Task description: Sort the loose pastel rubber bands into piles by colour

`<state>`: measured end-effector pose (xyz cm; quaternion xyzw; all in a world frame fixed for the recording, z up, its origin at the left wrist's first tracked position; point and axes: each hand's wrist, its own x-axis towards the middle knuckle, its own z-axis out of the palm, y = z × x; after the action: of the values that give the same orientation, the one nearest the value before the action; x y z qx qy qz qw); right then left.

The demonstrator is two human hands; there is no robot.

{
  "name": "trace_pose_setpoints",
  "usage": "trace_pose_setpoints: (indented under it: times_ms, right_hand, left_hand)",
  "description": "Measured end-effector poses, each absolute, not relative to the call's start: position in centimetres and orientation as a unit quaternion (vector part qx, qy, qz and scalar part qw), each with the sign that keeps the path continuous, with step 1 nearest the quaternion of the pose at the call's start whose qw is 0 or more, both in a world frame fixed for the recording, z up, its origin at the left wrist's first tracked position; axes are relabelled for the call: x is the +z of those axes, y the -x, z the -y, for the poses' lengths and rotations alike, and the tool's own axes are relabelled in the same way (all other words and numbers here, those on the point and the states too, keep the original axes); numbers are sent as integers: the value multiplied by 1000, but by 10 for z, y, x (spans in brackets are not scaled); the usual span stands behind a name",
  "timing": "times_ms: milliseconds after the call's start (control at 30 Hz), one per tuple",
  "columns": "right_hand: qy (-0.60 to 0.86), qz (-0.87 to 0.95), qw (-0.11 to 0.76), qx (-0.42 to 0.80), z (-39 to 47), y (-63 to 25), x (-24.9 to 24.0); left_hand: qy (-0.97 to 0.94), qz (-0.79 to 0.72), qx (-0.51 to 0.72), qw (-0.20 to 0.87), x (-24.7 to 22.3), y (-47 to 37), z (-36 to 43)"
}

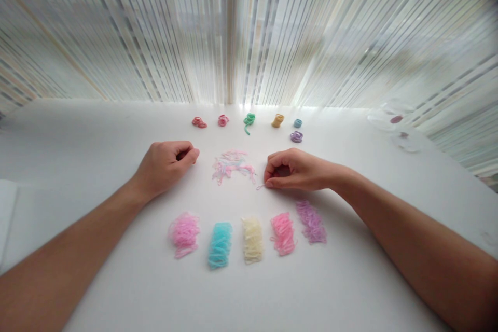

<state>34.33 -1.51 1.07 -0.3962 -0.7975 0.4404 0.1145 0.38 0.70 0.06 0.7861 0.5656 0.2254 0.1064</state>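
Note:
My left hand (pixel 168 163) rests on the white table in a loose fist, thumb against the curled fingers. Whatever it may hold is hidden. To its right lies a loose tangle of pale pink, white and bluish elastic bands (pixel 232 166). On the tangle's other side, my right hand (pixel 293 170) pinches a thin elastic band (pixel 260 187) between thumb and forefinger, its small loop sticking out to the left. Nearer to me are flat piles of elastic bands: light pink (pixel 184 233), turquoise (pixel 220 245), cream (pixel 252 240), bright pink (pixel 284 233) and purple (pixel 312 222).
Along the back are small coils: red (pixel 199 122), pink (pixel 223 120), green (pixel 249 121), mustard (pixel 277 121), blue (pixel 298 123) and purple (pixel 296 136). Clear round pieces (pixel 405 141) lie at the far right. A striped string curtain (pixel 163 31) hangs behind the table (pixel 241 301).

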Motion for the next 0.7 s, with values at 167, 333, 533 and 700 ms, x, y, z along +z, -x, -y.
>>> trace_pose_setpoints:
  times_ms: [167,333,533,700]
  right_hand:
    - [392,798,116,443,15,-344,11]
    - [392,789,123,456,16,-344,12]
    - [413,777,122,459,17,-344,18]
    - [462,765,90,440,19,-355,36]
  left_hand:
    - [-784,-570,220,109,2,-5,-7]
    - [-786,-569,217,111,2,-3,-8]
    - [-784,-572,213,110,1,-2,-10]
    - [-787,-571,208,107,0,0,-12]
